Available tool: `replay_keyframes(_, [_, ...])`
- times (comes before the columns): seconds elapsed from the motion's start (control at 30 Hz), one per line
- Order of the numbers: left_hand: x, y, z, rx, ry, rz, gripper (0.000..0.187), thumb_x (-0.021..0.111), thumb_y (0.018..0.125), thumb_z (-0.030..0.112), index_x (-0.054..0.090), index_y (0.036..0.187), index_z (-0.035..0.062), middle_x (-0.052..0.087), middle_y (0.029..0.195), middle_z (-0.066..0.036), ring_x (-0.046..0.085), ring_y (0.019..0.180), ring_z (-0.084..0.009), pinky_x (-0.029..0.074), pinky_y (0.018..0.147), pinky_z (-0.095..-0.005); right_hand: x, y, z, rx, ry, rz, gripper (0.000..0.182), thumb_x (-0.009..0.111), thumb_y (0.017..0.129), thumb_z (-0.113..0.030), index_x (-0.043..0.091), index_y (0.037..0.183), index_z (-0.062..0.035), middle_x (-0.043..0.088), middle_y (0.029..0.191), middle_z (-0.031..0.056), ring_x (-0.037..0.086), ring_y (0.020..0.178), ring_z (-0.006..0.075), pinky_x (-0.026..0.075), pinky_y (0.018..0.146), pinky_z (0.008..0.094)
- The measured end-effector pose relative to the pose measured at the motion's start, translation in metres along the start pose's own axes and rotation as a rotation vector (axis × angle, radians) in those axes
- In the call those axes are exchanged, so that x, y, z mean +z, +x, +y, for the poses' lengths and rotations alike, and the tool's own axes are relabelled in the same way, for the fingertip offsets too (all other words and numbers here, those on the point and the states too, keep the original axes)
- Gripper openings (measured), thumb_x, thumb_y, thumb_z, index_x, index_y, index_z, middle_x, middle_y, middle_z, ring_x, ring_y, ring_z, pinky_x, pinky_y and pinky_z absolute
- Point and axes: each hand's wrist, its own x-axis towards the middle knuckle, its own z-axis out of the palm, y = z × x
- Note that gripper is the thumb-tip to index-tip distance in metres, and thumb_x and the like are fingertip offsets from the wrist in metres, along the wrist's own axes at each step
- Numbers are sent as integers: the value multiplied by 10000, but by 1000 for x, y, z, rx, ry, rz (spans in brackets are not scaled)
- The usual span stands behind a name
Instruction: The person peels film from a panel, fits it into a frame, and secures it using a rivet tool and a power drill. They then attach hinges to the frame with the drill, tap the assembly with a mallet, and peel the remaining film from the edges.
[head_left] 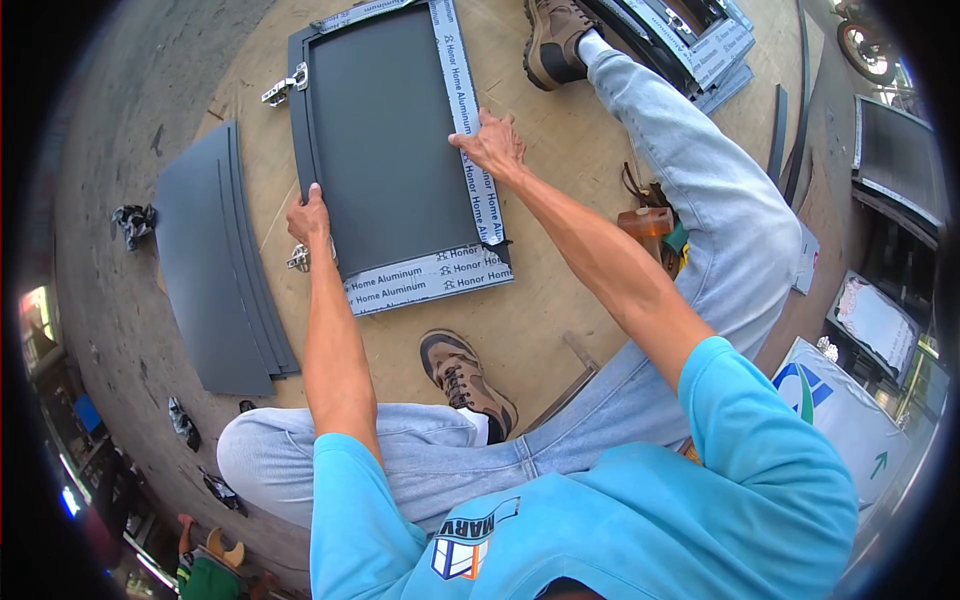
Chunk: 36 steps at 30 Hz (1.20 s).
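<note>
A framed cabinet door [390, 150] with a dark grey panel lies on the tan board between my hands. Printed protective film [455, 75] covers its right and bottom frame bars; the left bar is bare and dark. My left hand [310, 218] grips the left bar, thumb on top, just above the lower metal hinge [298, 257]. An upper hinge [286, 86] sticks out from the same bar. My right hand [492, 145] holds the right bar, its thumb over the film and its other fingers along the outer edge. The fingers' undersides are hidden.
Dark grey panels [210, 270] lie stacked at the left. More film-covered frames [715, 55] are piled at upper right. A transparent orange-brown container [645, 222] stands beside my bent leg. My shoe [465, 375] rests on the tan board [390, 345] below the door. Another person [210, 570] is at lower left.
</note>
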Motion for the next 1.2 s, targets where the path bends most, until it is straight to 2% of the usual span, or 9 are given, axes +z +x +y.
replay_keyframes(0.07, [0,-5,-2,207,-3,80,376,657,751,255,644,1031,5,640,1004,-211,606,934,-339,456,857,-399,-9,-7,-3,-64,-219,-61,331,529,709,-202,638,942,8,569,1061,248,584,938,413,470,803,475])
replay_keyframes(0.17, [-5,-69,37,338,48,14,227,645,759,180,677,949,60,626,952,-163,600,913,-332,468,839,-398,-13,-26,12,-170,-171,-133,296,509,695,-124,658,925,-11,609,989,253,599,943,381,484,799,449])
replay_keyframes(0.23, [4,-114,48,387,-10,-365,150,648,731,128,688,873,99,626,916,-131,600,888,-304,475,812,-398,-23,-63,15,-254,-229,-267,273,515,690,-83,668,912,-38,633,932,245,605,944,360,495,795,424])
replay_keyframes(0.33, [12,-184,57,542,96,-586,194,622,716,77,686,897,108,610,974,-106,571,958,-292,480,822,-401,-5,-109,36,-327,-271,-394,254,527,711,-60,674,919,-67,615,972,223,601,931,375,496,806,424])
replay_keyframes(0.53, [28,-218,20,797,36,-545,279,627,730,36,650,1007,61,616,1002,-95,551,971,-277,467,849,-367,36,-118,71,-417,-131,-80,145,568,711,-38,658,824,-40,596,887,171,598,863,374,495,763,411])
replay_keyframes(0.7, [18,-218,32,791,71,-522,299,622,733,26,610,1029,71,622,974,-86,563,934,-271,474,811,-369,28,-93,75,-450,-27,-132,106,575,744,-26,648,814,4,653,695,152,639,668,347,533,648,390])
replay_keyframes(0.8, [16,-213,29,817,101,-533,284,618,738,25,596,1016,79,622,944,-75,569,897,-263,478,779,-364,25,-91,82,169,534,-237,127,654,763,-48,634,840,51,650,717,116,649,605,160,564,511,285])
replay_keyframes(0.93, [17,-214,22,999,190,-484,280,590,720,-9,590,981,93,594,858,-72,563,849,-263,488,748,-367,28,-92,77,253,518,-220,131,648,763,-47,631,855,45,652,730,123,653,602,183,567,509,296])
replay_keyframes(1.2, [13,-210,19,943,280,-599,148,560,756,38,590,892,89,543,878,-85,543,877,-272,477,752,-371,26,-90,74,268,496,-200,131,632,762,-43,631,866,37,651,716,129,655,590,189,566,494,303])
